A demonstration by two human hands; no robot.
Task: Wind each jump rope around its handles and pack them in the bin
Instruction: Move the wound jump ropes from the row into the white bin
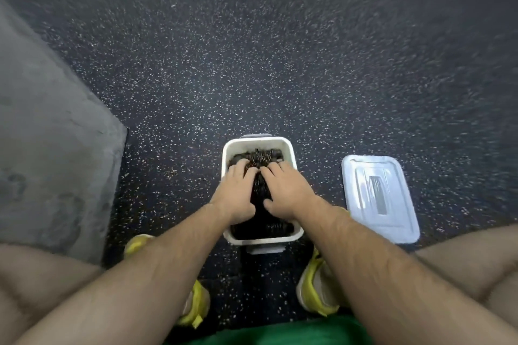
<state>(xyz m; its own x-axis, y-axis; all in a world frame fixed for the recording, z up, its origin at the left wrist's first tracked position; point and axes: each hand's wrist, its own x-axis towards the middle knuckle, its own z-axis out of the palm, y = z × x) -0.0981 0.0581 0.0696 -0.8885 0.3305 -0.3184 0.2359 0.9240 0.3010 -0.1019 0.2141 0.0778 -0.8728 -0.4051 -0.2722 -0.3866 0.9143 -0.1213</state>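
A white rectangular plastic bin [291,173] is being kept on the dark speckled rubber floor [252,64], between two yellow shoes [316,291]. Dark wound jump ropes [259,157] are being held inside it, filling it nearly to the rim. They are being pressed down by the left hand [238,190] and the right hand [286,190], side by side, fingers spread fairly flat; whether anything is being gripped cannot be told through the blur. A pale translucent rectangular lid [378,196] is lying just beside the bin, to the right.
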